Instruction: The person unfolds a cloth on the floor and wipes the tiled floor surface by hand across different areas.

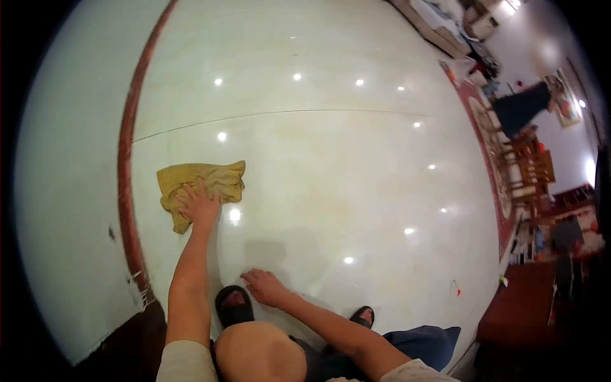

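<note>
Cloth: one, mustard-yellow (181,177), lying rumpled on the pale shiny floor (356,165), near the foot of the wall (63,165) on the left.
Hands: two, both bare; the left hand (198,205) on the cloth, the right hand (266,286) well apart from it.
Left hand's state: palm down, fingers spread over the cloth, pressing rather than clutching.
Left arm (191,280): reaching forward, nearly straight, from the lower left.
Right hand's state: unclenched, holding nothing, fingers loosely extended leftward, low beside one sandal; whether the fingertips touch the floor, I cannot tell.
Right arm (337,328): slanting in from the lower right across the body.
Sleeves: two, pale and short (184,363).
Sandals: two, dark (235,313), set apart, toes showing.
Knee: one bare, bent (258,353), between the arms.
Wall strip: one, red-brown (124,184), left of the cloth.
Floor seam: one thin line (254,115), running across beyond the cloth.
Far right: wooden chair parts (538,169), too blurred to count.
</note>
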The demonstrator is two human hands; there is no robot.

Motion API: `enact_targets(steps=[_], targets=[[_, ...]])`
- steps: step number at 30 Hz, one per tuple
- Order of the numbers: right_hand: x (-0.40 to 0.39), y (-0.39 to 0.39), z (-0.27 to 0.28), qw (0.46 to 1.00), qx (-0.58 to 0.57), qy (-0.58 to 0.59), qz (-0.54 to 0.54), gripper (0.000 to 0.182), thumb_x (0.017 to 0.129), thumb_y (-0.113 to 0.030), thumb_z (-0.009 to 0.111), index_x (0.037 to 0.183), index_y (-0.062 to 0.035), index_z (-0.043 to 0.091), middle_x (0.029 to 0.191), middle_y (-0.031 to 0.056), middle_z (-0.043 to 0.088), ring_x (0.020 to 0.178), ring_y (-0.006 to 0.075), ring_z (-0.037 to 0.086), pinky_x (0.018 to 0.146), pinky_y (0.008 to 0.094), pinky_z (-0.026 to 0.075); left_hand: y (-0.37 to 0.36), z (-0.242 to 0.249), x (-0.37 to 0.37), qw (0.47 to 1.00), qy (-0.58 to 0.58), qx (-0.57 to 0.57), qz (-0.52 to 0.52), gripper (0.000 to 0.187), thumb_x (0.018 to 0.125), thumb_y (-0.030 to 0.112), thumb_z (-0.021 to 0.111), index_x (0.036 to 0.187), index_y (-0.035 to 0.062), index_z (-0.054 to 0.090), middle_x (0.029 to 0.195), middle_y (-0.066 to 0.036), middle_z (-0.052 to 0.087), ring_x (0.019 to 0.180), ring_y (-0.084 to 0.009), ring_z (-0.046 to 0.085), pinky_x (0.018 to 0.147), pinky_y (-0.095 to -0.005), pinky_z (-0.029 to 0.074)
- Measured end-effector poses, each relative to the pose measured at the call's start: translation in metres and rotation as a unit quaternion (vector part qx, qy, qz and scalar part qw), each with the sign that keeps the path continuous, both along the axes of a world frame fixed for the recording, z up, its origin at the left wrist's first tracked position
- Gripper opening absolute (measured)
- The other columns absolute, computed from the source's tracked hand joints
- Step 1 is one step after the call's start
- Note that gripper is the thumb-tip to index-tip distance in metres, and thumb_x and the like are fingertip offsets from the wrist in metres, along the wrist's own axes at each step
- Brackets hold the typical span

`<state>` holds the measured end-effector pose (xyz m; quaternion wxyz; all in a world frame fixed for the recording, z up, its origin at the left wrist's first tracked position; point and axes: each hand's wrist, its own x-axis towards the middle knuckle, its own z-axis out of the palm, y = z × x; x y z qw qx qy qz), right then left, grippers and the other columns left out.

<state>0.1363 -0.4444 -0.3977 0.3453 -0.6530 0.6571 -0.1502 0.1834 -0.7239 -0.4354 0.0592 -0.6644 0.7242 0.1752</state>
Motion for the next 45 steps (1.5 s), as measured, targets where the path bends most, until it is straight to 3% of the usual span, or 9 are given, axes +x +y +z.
enact_targets(steps=[10,12,14,21,29,34,36,39,45], targets=[[-0.119,0.058,0.028,0.966,0.105,0.144,0.185,0.028,0.083,-0.011,0.053,0.111,-0.0085,0.058,0.108,0.0136,0.06,0.098,0.0315,0.059,0.084,0.0421,0.048,0.204,0.032,-0.081,0.799,0.053,0.231,-0.553,0.072,0.083,0.065,0.045,0.144,0.028,0.034,0.155,-0.017,0.01,0.137,-0.0526,-0.002,0.102,-0.0736,0.005],[-0.154,0.099,0.052,0.973,-0.141,0.014,0.181,0.026,0.082,-0.013,0.056,0.107,-0.0082,0.056,0.107,0.0146,0.06,0.095,0.032,0.06,0.08,0.0424,0.05,0.232,0.026,-0.059,0.723,0.084,0.227,-0.647,0.061,0.088,0.057,0.045,0.136,0.0198,0.045,0.144,-0.02,0.034,0.133,-0.0461,0.027,0.105,-0.0624,0.024],[-0.172,0.115,0.121,0.948,0.038,0.19,0.253,0.026,0.081,-0.011,0.055,0.107,-0.0099,0.056,0.098,0.0133,0.063,0.091,0.0313,0.062,0.073,0.0436,0.05,0.229,0.058,-0.046,0.632,0.197,0.458,-0.594,0.047,0.092,0.045,0.047,0.121,0.01,0.056,0.119,-0.022,0.056,0.112,-0.0389,0.052,0.094,-0.0482,0.041],[-0.217,0.232,0.148,0.949,0.172,0.189,0.186,0.015,0.075,-0.011,0.06,0.089,-0.0074,0.06,0.08,0.0149,0.064,0.081,0.0345,0.065,0.067,0.0454,0.051,0.217,0.158,-0.052,0.744,0.169,0.266,-0.589,0.032,0.09,0.035,0.05,0.084,0.0056,0.062,0.077,-0.017,0.064,0.074,-0.0355,0.063,0.068,-0.046,0.049],[-0.164,0.272,0.077,0.992,0.09,0.084,-0.005,0.031,0.08,-0.02,0.057,0.109,-0.0087,0.062,0.089,0.016,0.066,0.086,0.0355,0.064,0.075,0.0461,0.05,0.222,0.172,-0.047,0.703,0.006,0.174,-0.689,0.028,0.082,0.032,0.059,0.093,0.0077,0.064,0.086,-0.017,0.065,0.084,-0.0371,0.062,0.073,-0.0455,0.049],[-0.139,0.274,0.137,0.975,0.129,0.079,-0.163,0.028,0.086,-0.022,0.054,0.11,-0.0099,0.062,0.096,0.0185,0.065,0.089,0.0369,0.063,0.076,0.046,0.05,0.256,0.255,-0.035,0.789,0.096,0.32,-0.516,0.023,0.092,0.023,0.053,0.099,0.0043,0.063,0.093,-0.017,0.066,0.087,-0.0319,0.063,0.076,-0.0385,0.05],[-0.184,0.284,0.098,0.943,-0.139,0.041,-0.298,0.027,0.091,-0.03,0.055,0.111,-0.0143,0.065,0.081,0.0162,0.065,0.073,0.0302,0.064,0.066,0.0406,0.051,0.263,0.283,-0.039,0.762,0.309,0.284,-0.493,0.02,0.096,0.016,0.049,0.103,0.0024,0.061,0.097,-0.015,0.066,0.085,-0.0266,0.064,0.076,-0.0342,0.051],[-0.223,0.274,0.278,0.87,-0.272,0.101,-0.398,0.016,0.09,-0.019,0.061,0.095,-0.0061,0.07,0.072,0.0063,0.062,0.059,0.0097,0.053,0.056,0.0271,0.046,0.276,0.404,-0.03,0.718,0.431,0.063,-0.543,0.032,0.099,0.021,0.04,0.119,0.0009,0.057,0.118,-0.016,0.059,0.104,-0.0247,0.059,0.091,-0.0357,0.045],[-0.164,0.293,0.481,0.846,-0.474,0.169,-0.175,0.017,0.09,-0.019,0.061,0.096,-0.0061,0.069,0.075,0.0066,0.061,0.061,0.0103,0.053,0.058,0.0277,0.046,0.273,0.454,0.066,0.529,0.655,-0.081,-0.534,0.051,0.099,0.041,0.027,0.129,0.0066,0.05,0.129,-0.019,0.052,0.12,-0.0333,0.05,0.106,-0.0495,0.032]])
